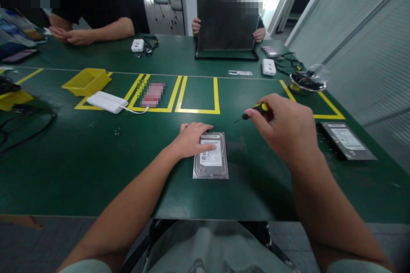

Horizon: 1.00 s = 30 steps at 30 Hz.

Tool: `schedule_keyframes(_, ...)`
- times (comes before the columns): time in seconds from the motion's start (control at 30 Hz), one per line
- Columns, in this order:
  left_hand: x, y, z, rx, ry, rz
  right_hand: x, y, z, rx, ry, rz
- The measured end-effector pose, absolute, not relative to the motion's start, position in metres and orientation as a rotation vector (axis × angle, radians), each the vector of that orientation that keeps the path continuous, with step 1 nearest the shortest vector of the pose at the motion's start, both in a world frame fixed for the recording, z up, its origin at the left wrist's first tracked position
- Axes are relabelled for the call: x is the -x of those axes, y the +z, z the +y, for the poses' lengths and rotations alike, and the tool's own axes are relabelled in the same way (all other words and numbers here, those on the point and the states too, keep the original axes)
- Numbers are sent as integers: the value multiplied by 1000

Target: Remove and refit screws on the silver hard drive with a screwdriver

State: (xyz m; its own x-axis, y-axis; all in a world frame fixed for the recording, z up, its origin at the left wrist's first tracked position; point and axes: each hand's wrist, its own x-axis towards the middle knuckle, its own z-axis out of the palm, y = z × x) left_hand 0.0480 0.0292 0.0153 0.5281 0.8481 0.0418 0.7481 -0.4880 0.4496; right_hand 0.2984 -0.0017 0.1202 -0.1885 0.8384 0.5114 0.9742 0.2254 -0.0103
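Note:
A silver hard drive (209, 164) with a white label lies flat on the green table in front of me. My left hand (192, 140) holds it at its far left corner: the thumb rests on the label and the fingers reach along the far edge. To the right, my right hand (285, 126) is raised above the table, closed around a black and yellow screwdriver (259, 111). The thin shaft points left and down, apart from the drive. A second hard drive (347, 140) lies at the right, beyond my right wrist.
A metal bowl (306, 85) with dark contents stands back right. At left are a yellow bin (86, 82), a white power bank (107, 101) cabled to a phone (153, 95), and black cables (41, 128). Across the table, one person rests their arms; another holds a dark panel (228, 23).

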Motion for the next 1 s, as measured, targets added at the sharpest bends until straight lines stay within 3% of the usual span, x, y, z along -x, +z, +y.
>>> schedule_keyframes(0.5, -32, 9, 40, -2257, 212, 1336, -338, 21, -23, 1746, -777, -2134)
schedule_keyframes(1.0, -33, 12, 38, -2262, 273, 1386, -327, 11, -12, 2071, -504, -2240)
